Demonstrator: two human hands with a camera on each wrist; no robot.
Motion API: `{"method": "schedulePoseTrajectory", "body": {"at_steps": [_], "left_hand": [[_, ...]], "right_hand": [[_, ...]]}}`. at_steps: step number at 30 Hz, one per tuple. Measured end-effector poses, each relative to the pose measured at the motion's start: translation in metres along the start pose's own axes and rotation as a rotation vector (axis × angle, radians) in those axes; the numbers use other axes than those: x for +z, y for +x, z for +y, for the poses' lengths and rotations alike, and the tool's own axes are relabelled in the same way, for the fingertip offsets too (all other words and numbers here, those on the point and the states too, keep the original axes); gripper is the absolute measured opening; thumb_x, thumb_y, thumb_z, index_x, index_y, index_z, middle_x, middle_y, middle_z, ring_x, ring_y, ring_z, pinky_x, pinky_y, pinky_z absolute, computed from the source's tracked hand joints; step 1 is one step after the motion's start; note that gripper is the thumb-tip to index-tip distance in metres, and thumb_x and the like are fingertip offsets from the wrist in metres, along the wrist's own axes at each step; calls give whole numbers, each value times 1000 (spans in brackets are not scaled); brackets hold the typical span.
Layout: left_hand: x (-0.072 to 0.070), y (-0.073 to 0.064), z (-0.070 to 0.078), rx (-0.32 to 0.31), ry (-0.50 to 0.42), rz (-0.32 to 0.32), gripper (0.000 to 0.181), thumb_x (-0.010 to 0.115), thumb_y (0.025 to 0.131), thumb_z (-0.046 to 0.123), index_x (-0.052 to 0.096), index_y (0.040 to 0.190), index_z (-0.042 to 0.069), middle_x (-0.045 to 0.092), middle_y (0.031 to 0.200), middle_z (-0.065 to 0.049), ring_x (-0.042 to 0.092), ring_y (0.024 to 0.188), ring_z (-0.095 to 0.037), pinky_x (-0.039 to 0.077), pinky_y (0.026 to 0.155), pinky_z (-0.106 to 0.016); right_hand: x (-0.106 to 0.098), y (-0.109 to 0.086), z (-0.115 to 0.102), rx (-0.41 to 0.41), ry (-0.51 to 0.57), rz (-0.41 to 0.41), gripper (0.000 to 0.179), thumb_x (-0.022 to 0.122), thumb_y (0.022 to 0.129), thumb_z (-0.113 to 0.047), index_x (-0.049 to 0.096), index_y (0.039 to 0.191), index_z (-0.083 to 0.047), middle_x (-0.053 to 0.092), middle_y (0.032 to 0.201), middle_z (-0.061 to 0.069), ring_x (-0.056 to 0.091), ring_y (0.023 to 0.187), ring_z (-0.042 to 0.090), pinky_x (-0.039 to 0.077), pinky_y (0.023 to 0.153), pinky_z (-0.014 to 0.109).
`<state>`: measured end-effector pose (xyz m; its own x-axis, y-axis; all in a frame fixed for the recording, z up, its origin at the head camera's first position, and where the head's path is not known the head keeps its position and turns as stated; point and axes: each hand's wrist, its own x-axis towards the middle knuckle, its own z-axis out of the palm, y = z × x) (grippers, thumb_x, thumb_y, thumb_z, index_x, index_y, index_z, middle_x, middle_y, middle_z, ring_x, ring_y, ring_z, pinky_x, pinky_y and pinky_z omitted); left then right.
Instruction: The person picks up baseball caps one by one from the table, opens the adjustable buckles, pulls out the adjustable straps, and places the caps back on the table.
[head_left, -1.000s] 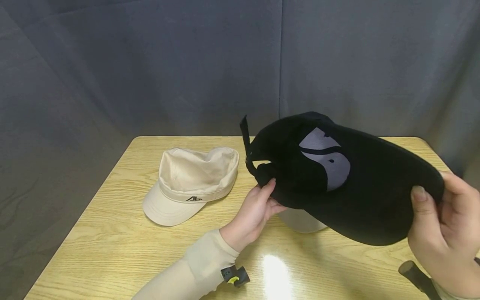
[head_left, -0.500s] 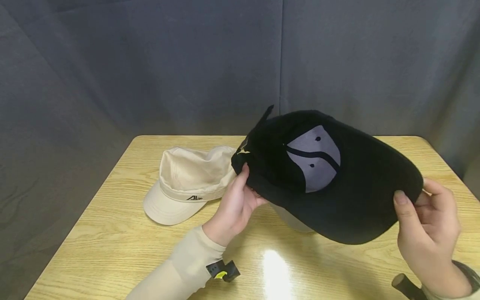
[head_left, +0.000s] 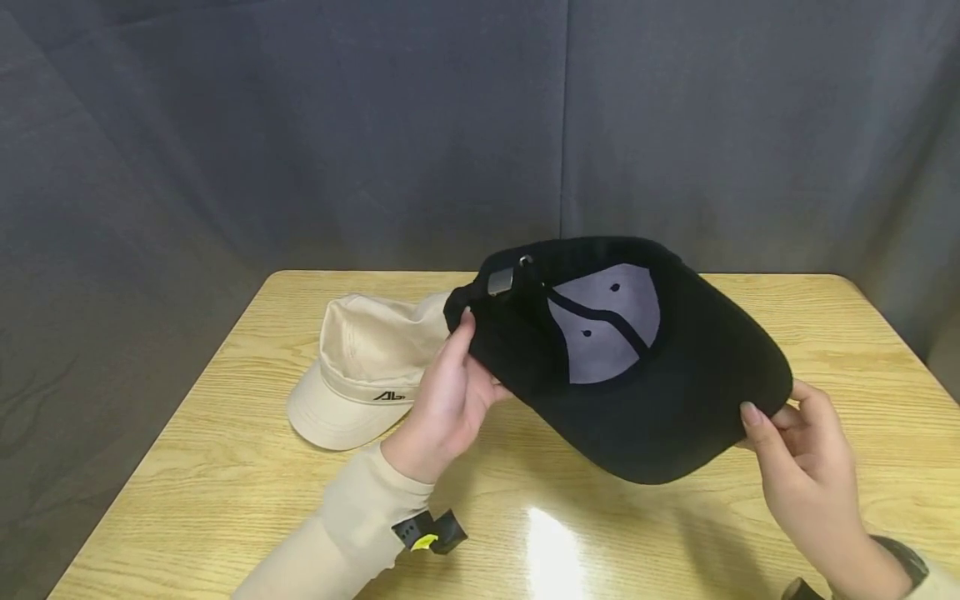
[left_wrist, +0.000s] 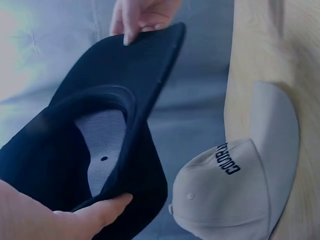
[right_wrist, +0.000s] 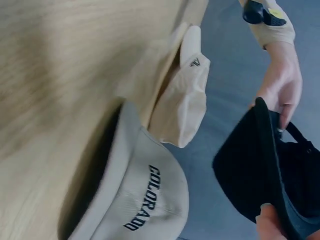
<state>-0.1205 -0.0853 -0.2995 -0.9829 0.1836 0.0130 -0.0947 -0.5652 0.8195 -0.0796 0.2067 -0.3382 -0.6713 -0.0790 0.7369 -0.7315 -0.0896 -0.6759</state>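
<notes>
A black baseball cap (head_left: 675, 392) is held up over the table with its inside facing the head camera, showing a grey-purple lining patch and a metal strap buckle. My left hand (head_left: 450, 387) pinches the rear edge of the cap near the strap, thumb on the inner side. At the brim's outer edge my right hand (head_left: 810, 467) pinches with the thumb on top. In the left wrist view the thumb lies over the cap's edge, while the right hand (left_wrist: 145, 17) grips the brim above.
A beige flat-topped cap (head_left: 367, 367) with a small dark logo sits on the wooden table (head_left: 225, 500) at left, partly covered by my left hand and the black cap. A greyish cap lettered COLORADO (right_wrist: 150, 195) also stands there, hidden in the head view. Grey cloth (head_left: 375, 125) hangs behind.
Both hands have moved left and the black cap with them. It has turned so its strap buckle shows. The greyish cap behind it has gone out of sight in the head view.
</notes>
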Motion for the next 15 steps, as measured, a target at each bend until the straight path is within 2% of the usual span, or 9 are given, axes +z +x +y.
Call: {"method": "schedulePoseTrajectory", "body": {"at_steps": [4, 8, 12, 14, 15], "left_hand": [[0, -2, 6, 11, -16, -1, 48, 22, 107, 38, 38, 141, 7, 40, 146, -17, 44, 128, -28, 35, 98, -61], [0, -3, 11, 28, -24, -1, 49, 21, 107, 36, 33, 144, 6, 37, 147, -18, 39, 131, -30, 32, 99, -66], [0, -4, 14, 43, -5, 14, 47, 22, 107, 34, 37, 141, 6, 43, 141, -15, 44, 126, -27, 36, 94, -63], [1, -4, 14, 49, -3, 19, 43, 23, 107, 32, 40, 138, 6, 46, 137, -14, 47, 122, -25, 38, 93, -61], [1, -4, 15, 51, -4, 19, 42, 23, 107, 30, 40, 137, 6, 47, 136, -13, 47, 122, -25, 38, 93, -60]], "right_hand": [[-2, -2, 3, 62, -98, -10, 45, 41, 90, 24, 49, 128, 3, 68, 110, 2, 67, 97, 7, 51, 77, 14], [-3, 0, 4, 76, -186, -13, 46, 43, 89, 25, 51, 129, 3, 69, 108, -2, 66, 96, 4, 50, 79, 12], [-1, 8, 0, 47, -416, -34, 43, 47, 89, 23, 46, 130, 13, 64, 114, -12, 62, 102, -1, 45, 82, 8], [1, 14, -3, 3, -562, -45, 39, 51, 92, 14, 44, 131, 15, 59, 122, -17, 57, 109, -4, 42, 86, 7], [3, 18, -4, -24, -607, -54, 38, 52, 97, 5, 44, 132, 15, 57, 126, -16, 55, 113, -4, 41, 88, 8]]}}
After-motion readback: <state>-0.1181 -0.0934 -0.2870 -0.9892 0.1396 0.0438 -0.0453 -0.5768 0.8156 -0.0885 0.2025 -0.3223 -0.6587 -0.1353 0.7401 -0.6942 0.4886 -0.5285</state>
